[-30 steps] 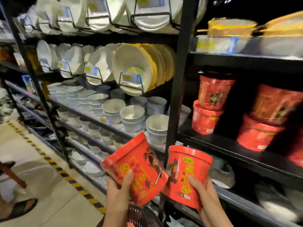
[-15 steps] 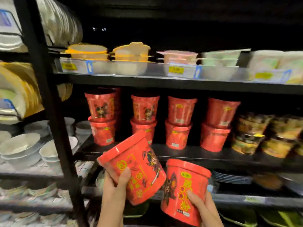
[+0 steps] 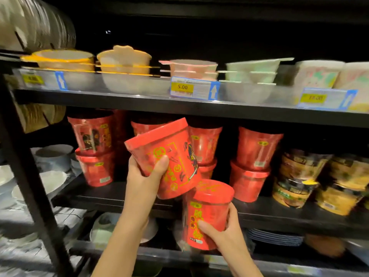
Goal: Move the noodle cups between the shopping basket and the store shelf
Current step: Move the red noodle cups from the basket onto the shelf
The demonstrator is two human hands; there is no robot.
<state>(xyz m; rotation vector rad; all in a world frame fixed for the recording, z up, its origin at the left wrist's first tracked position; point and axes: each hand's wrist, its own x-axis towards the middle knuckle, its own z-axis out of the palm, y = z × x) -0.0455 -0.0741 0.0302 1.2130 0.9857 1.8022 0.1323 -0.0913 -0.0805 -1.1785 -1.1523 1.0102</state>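
A person's left hand (image 3: 145, 176) grips a red noodle cup (image 3: 169, 156) tilted with its lid toward 10 o'clock, thumb across the printed side and fingers wrapped behind, raised in front of the middle store shelf (image 3: 119, 193). At 5 o'clock from it, touching its lower edge, a second red noodle cup (image 3: 207, 212) stands nearly upright in the right hand (image 3: 225, 234), thumb on its front and fingers curled round the right side, level with the shelf's front lip. Behind both, red cups sit stacked in twos on the shelf: one pair (image 3: 93, 148) at 9 o'clock of the raised cup, another pair (image 3: 253, 162) at 3 o'clock, more partly hidden between. Dark-and-yellow cups (image 3: 299, 176) fill the shelf's right end. On the shelf above, pastel lidded bowls (image 3: 123, 58) line up behind a yellow price tag (image 3: 182, 87) reading 5.00.
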